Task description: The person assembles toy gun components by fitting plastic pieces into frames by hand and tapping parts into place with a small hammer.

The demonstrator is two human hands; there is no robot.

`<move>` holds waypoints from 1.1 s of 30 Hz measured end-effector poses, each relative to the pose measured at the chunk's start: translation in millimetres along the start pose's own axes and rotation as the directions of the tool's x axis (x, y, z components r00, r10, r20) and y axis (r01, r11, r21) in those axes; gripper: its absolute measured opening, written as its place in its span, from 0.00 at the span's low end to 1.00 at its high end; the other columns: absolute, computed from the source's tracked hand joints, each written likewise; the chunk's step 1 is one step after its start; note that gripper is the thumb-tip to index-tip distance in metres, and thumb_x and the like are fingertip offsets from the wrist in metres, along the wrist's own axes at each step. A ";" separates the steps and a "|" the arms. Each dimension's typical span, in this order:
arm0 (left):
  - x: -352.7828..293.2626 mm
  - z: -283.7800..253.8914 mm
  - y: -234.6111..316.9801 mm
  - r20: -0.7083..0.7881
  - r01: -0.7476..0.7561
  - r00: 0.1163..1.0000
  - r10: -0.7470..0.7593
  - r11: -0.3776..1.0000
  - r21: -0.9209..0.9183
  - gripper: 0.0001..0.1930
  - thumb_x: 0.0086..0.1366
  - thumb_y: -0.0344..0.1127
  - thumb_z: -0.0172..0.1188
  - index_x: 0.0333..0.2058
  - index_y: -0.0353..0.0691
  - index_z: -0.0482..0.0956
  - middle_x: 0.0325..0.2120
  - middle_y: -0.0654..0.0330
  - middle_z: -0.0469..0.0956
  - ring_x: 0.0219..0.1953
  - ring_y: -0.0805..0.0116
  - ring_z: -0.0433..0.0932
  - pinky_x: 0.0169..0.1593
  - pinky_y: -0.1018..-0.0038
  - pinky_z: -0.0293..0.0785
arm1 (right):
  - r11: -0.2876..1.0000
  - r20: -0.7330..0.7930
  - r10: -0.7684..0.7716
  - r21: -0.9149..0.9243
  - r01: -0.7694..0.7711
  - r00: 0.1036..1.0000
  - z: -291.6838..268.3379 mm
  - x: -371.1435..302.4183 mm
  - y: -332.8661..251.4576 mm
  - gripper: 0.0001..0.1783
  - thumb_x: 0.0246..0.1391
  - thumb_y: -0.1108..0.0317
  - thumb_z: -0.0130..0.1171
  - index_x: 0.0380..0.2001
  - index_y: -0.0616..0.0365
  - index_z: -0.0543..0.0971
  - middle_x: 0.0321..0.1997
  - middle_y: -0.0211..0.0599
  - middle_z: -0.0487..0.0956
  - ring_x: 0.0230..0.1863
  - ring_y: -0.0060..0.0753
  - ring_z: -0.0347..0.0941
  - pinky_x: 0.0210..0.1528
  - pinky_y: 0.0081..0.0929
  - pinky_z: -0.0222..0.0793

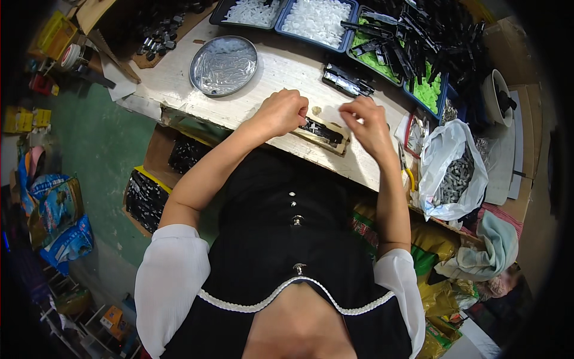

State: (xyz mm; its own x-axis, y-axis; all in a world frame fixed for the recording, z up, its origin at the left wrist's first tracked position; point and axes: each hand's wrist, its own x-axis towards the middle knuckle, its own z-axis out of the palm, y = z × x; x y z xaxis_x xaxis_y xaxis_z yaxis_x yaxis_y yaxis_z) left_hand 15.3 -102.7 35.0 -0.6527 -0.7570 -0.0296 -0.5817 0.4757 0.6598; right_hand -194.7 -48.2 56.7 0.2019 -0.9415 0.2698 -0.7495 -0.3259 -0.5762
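At the front edge of the white table lies a narrow wooden holder [342, 148] with a black part [323, 133] set in it. My left hand [281, 112] is closed over the holder's left end, fingers curled together; whatever they pinch is hidden. Just beyond the holder's right end, my right hand [368, 122] hovers with thumb and fingers drawn together, and I cannot make out anything between them. Behind the hands, some glossy black parts [347, 81] lie on the table. A round metal dish [253, 70] with thin shiny pieces stands to the left.
Along the back stand a blue tray [278, 27] of white pieces and trays of green pieces [427, 93], partly buried under piled black parts [412, 36]. On the right are yellow-handled pliers [411, 179] and a white plastic bag [433, 200] of grey pieces. Cardboard boxes [156, 157] sit below left.
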 end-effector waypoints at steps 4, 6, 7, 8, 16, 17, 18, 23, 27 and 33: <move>8.2 -3.4 12.3 0.085 -0.022 0.996 0.010 0.991 0.132 0.06 0.45 0.32 0.62 0.21 0.36 0.75 0.23 0.53 0.74 0.30 0.54 0.74 0.35 0.64 0.69 | 0.971 -0.109 0.239 0.016 -0.238 0.965 -46.3 -32.3 20.6 0.04 0.44 0.75 0.56 0.26 0.63 0.77 0.24 0.36 0.72 0.25 0.29 0.67 0.28 0.22 0.62; 9.6 -11.1 14.5 0.223 -0.007 0.974 -0.039 0.980 0.199 0.06 0.46 0.32 0.61 0.20 0.37 0.75 0.22 0.52 0.75 0.30 0.53 0.74 0.35 0.65 0.69 | 0.942 -0.210 0.281 -0.129 -0.311 0.937 -66.9 -51.1 47.7 0.05 0.44 0.74 0.56 0.26 0.63 0.77 0.23 0.37 0.71 0.25 0.29 0.67 0.29 0.23 0.62; 13.3 -16.7 16.0 0.271 0.028 0.959 -0.082 0.980 0.198 0.06 0.47 0.32 0.60 0.21 0.36 0.76 0.23 0.52 0.75 0.30 0.54 0.74 0.34 0.65 0.69 | 0.919 -0.254 0.304 -0.177 -0.353 0.918 -75.5 -59.3 60.4 0.04 0.44 0.73 0.55 0.26 0.61 0.77 0.25 0.39 0.72 0.28 0.36 0.69 0.30 0.29 0.63; 21.9 -19.0 22.7 0.274 0.009 0.959 -0.066 0.979 0.204 0.06 0.47 0.32 0.60 0.21 0.36 0.76 0.23 0.52 0.75 0.30 0.54 0.74 0.34 0.65 0.69 | 0.888 -0.299 0.329 -0.224 -0.401 0.896 -83.6 -68.3 71.8 0.05 0.44 0.72 0.54 0.25 0.59 0.78 0.26 0.41 0.73 0.30 0.44 0.70 0.32 0.35 0.65; 155.7 -6.9 61.3 0.014 -0.295 0.952 0.304 0.911 0.287 0.05 0.47 0.28 0.55 0.24 0.34 0.77 0.23 0.48 0.75 0.28 0.50 0.75 0.32 0.61 0.70 | 0.711 -0.345 0.351 -0.507 -0.487 0.871 -100.4 -88.6 132.6 0.08 0.46 0.71 0.50 0.28 0.55 0.78 0.29 0.43 0.75 0.32 0.47 0.71 0.35 0.41 0.66; 168.9 -3.3 67.0 0.033 -0.257 0.963 0.266 0.879 0.401 0.05 0.47 0.26 0.54 0.23 0.34 0.77 0.23 0.48 0.76 0.29 0.49 0.75 0.32 0.60 0.70 | 0.698 -0.343 0.383 -0.501 -0.512 0.858 -102.1 -86.2 131.5 0.08 0.46 0.71 0.51 0.29 0.57 0.78 0.30 0.44 0.75 0.34 0.48 0.71 0.37 0.40 0.66; 178.1 -1.0 71.2 0.040 -0.285 0.955 0.294 0.870 0.402 0.05 0.47 0.26 0.54 0.23 0.34 0.77 0.23 0.48 0.76 0.29 0.49 0.75 0.32 0.60 0.70 | 0.681 -0.344 0.415 -0.496 -0.538 0.842 -105.7 -83.9 131.1 0.08 0.45 0.72 0.51 0.30 0.58 0.78 0.31 0.46 0.75 0.36 0.48 0.71 0.39 0.39 0.66; 229.9 38.0 55.2 0.103 -0.266 0.963 0.247 0.843 0.468 0.05 0.50 0.27 0.50 0.25 0.35 0.75 0.27 0.45 0.76 0.34 0.46 0.74 0.34 0.57 0.70 | 0.639 -0.349 0.488 -0.482 -0.600 0.800 -69.1 -104.8 180.7 0.04 0.38 0.72 0.53 0.18 0.61 0.75 0.23 0.50 0.74 0.27 0.47 0.71 0.32 0.42 0.66; 221.0 14.1 26.8 0.170 -0.394 0.919 0.356 0.845 0.361 0.04 0.41 0.28 0.55 0.17 0.33 0.75 0.19 0.47 0.75 0.24 0.47 0.73 0.29 0.61 0.69 | 0.762 -0.357 0.335 -0.442 -0.474 0.872 -51.8 -76.5 158.7 0.04 0.35 0.72 0.53 0.18 0.58 0.76 0.23 0.50 0.75 0.29 0.49 0.74 0.30 0.42 0.68; 221.2 0.1 51.6 0.363 -0.115 0.928 0.085 0.991 0.063 0.03 0.43 0.20 0.53 0.18 0.30 0.75 0.09 0.58 0.71 0.09 0.71 0.71 0.10 0.74 0.63 | 0.596 -0.378 0.442 -0.553 -0.582 0.813 -61.3 -83.5 133.2 0.06 0.36 0.68 0.54 0.16 0.54 0.79 0.21 0.39 0.77 0.27 0.39 0.75 0.27 0.37 0.67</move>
State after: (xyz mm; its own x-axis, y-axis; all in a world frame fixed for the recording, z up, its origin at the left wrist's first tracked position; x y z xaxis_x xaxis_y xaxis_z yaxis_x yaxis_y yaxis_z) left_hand -159.2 -245.6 62.4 -0.8311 -0.4996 -0.2441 -0.5321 0.5870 0.6102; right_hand -350.0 -7.7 4.8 -0.4061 -0.8772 0.2563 -0.9131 0.4010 -0.0742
